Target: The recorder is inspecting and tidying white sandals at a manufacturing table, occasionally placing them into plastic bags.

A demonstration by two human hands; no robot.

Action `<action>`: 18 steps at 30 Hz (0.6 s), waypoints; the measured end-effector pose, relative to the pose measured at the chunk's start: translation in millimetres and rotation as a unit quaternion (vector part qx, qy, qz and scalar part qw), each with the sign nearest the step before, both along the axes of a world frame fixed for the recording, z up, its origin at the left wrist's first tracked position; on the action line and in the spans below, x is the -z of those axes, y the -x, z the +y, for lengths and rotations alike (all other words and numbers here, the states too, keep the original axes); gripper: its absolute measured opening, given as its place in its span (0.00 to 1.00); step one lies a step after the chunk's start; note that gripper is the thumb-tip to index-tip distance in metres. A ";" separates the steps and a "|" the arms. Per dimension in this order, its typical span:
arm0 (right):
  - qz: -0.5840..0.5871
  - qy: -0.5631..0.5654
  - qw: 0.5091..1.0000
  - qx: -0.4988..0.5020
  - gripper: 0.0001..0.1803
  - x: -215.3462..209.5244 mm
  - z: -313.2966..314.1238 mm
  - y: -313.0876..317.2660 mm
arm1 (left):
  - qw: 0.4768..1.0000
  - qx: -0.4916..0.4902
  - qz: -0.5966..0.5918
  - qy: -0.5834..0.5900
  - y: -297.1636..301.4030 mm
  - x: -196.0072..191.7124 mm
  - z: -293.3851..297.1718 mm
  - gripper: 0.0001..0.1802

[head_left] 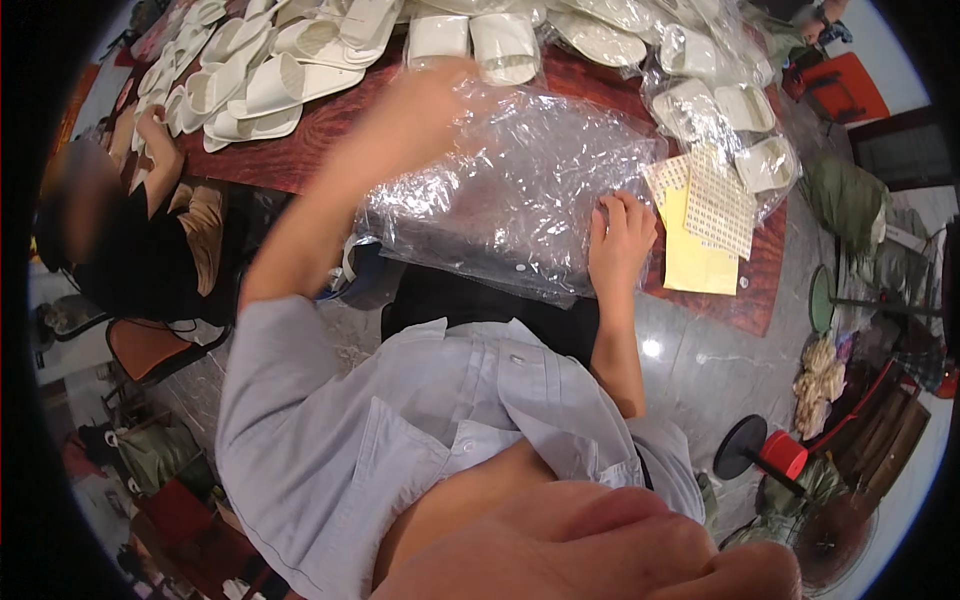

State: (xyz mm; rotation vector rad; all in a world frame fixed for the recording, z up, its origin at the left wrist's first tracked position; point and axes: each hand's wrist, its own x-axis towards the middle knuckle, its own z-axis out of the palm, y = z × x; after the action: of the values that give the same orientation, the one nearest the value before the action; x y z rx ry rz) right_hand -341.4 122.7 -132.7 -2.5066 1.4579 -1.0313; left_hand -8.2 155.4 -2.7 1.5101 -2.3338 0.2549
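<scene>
Several clear plastic bags (540, 150) lie in a loose pile at the front of the table, partly hanging over its near edge. My left hand (440, 105) is stretched over the far left part of the pile, just short of a pair of white slippers (505, 48). Motion smears its fingers, so a grip cannot be made out. On the right end of the bags rests my right hand (623, 235), open, its fingers spread over the plastic near the edge. Beside it lie sheets of small printed stickers (718, 210) and a yellow backing sheet (700, 255).
White slippers (275, 85) are heaped along the far left of the dark red table (765, 265). Bagged slippers (745, 110) stand at the right. Another person (110, 215) sits at the left side. A red stool (840, 88) is beyond the right end.
</scene>
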 end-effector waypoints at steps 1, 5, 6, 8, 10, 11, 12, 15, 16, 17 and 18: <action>-0.005 0.002 1.000 0.000 0.14 -0.4 0.4 -0.7 | 0.997 0.054 0.045 0.018 52.8 17.8 10.3 0.28; -0.021 0.008 1.000 -0.003 0.13 0.2 -1.5 -0.2 | 0.994 -0.004 0.098 -0.050 160.3 58.6 16.1 0.32; -0.038 -0.001 0.999 -0.008 0.13 0.9 -2.9 0.9 | 0.992 -0.028 0.108 -0.050 172.0 69.2 13.9 0.32; -0.105 -0.034 0.994 -0.022 0.10 1.7 -5.1 4.9 | 0.992 -0.059 0.091 -0.070 178.6 90.2 9.8 0.32; -0.186 -0.108 0.976 -0.028 0.09 -1.1 -6.7 11.1 | 0.991 -0.075 0.039 -0.105 173.8 107.4 8.4 0.31; -0.228 -0.144 0.963 -0.033 0.09 -3.4 -6.9 12.2 | 0.995 -0.063 0.055 -0.062 171.9 114.4 8.1 0.31; -0.259 -0.165 0.951 -0.041 0.08 -7.0 -7.7 13.9 | 0.995 -0.058 0.061 -0.049 170.3 119.6 8.4 0.31; -0.300 -0.209 0.929 -0.062 0.09 -23.2 -12.2 19.2 | 0.995 -0.055 0.063 -0.047 169.6 125.4 10.3 0.31; -0.268 -0.165 0.946 -0.078 0.10 -30.6 -14.4 23.4 | 0.996 -0.053 0.065 -0.036 169.7 124.4 10.3 0.31; -0.284 -0.182 0.938 -0.082 0.11 -37.7 -18.7 26.4 | 0.995 -0.055 0.064 -0.048 169.8 122.9 10.3 0.31; -0.299 -0.197 0.930 -0.083 0.12 -44.7 -25.0 29.2 | 0.995 -0.053 0.068 -0.049 169.9 121.2 10.4 0.30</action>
State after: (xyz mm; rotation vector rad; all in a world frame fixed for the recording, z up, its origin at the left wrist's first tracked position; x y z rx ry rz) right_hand -370.5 97.7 -88.0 -1.7791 1.1069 -1.1820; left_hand -178.0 165.8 -123.9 1.6472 -2.1924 0.0618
